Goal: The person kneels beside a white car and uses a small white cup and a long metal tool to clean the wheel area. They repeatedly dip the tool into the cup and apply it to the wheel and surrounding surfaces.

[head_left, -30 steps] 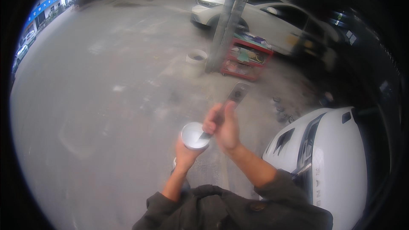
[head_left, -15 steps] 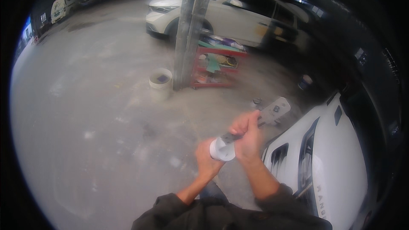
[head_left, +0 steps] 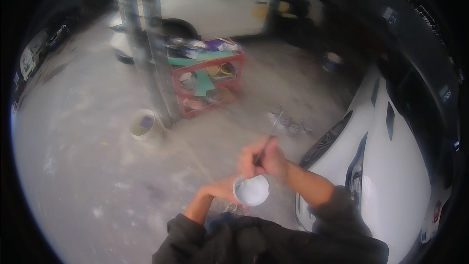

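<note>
My left hand (head_left: 222, 189) is wrapped round the side of a white cup (head_left: 251, 190), whose open mouth faces up and shows a pale, whitish inside. Most of the left fingers are hidden behind the cup. Just above the rim, my right hand (head_left: 266, 159) is closed round a flat mixing stick (head_left: 276, 123). The stick is seen nearly edge-on, slanting up and away from me. Its lower end is at the cup's rim; whether it reaches inside cannot be made out. Both hands are slightly blurred.
A white car's front (head_left: 391, 181) stands close on my right. Ahead are a grey post (head_left: 146, 58), a red shelf cart (head_left: 178, 88) loaded with supplies and a white bucket (head_left: 138, 132). Several small round items (head_left: 293, 126) lie on the floor. Another white car (head_left: 229, 10) stands behind.
The view has swung right and downward. My right hand has turned the stick from showing its broad face to nearly edge-on. The cup has tipped, so its mouth now shows fully.
</note>
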`<state>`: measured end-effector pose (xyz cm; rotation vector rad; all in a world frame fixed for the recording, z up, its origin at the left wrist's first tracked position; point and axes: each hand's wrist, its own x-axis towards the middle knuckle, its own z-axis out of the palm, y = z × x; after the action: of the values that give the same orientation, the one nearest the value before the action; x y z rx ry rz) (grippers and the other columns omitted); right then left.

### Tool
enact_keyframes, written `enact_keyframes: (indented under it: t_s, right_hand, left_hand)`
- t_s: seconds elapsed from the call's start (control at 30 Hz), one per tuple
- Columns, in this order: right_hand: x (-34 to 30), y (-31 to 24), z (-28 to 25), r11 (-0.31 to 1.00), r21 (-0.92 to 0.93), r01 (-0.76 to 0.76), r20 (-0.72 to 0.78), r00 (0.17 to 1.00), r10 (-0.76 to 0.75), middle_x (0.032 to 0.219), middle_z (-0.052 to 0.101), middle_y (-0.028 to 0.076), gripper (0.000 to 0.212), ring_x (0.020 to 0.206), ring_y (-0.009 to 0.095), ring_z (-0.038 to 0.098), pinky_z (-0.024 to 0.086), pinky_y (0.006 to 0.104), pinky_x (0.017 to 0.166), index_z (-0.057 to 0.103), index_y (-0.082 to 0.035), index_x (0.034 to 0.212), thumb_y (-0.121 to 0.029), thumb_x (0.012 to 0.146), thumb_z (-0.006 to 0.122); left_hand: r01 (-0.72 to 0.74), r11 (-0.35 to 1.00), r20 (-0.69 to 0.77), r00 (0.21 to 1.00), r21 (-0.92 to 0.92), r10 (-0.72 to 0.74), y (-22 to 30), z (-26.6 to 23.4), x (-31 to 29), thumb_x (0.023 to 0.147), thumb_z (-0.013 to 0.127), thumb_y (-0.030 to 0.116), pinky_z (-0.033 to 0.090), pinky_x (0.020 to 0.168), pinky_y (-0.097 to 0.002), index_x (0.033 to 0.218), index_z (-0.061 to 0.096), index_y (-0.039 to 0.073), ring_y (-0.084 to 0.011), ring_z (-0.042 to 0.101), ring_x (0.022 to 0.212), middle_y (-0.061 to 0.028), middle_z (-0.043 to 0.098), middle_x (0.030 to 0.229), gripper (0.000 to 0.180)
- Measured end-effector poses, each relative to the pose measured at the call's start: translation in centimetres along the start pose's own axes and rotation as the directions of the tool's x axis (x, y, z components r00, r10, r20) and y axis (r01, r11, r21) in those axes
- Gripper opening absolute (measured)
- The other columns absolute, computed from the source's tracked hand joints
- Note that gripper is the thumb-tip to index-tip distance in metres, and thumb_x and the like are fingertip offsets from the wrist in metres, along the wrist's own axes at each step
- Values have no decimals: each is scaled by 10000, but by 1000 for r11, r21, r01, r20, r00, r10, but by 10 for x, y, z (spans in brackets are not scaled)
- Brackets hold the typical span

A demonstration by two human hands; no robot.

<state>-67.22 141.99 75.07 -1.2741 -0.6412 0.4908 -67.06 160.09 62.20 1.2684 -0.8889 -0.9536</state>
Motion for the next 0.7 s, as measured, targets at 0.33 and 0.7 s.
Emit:
enact_keyframes:
  t_s: [0.33, 0.7]
  right_hand:
    - [43, 15, -191, 965, -65, 256, -815, 545, -199, 598, 406, 18, 757, 569, 157, 426, 389, 303, 594, 482, -55, 685, -722, 967, 260]
    - [148, -52, -437, 917, -234, 322, -960, 75, -271, 651, 310, -27, 579, 578, 114, 317, 282, 268, 554, 447, -94, 716, -591, 1012, 422]
  left_hand:
    - [-67, 992, -742, 659, 111, 127, -36, -120, 208, 647, 888, 157, 482, 943, -355, 1255, 554, 24, -229, 618, 1085, -113, 647, 1168, 707]
    - [-305, 911, -497, 766, 279, 408, -41, -281, 425, 640, 860, 84, 433, 1015, -408, 1348, 483, 39, -301, 558, 1160, -167, 583, 1190, 803]
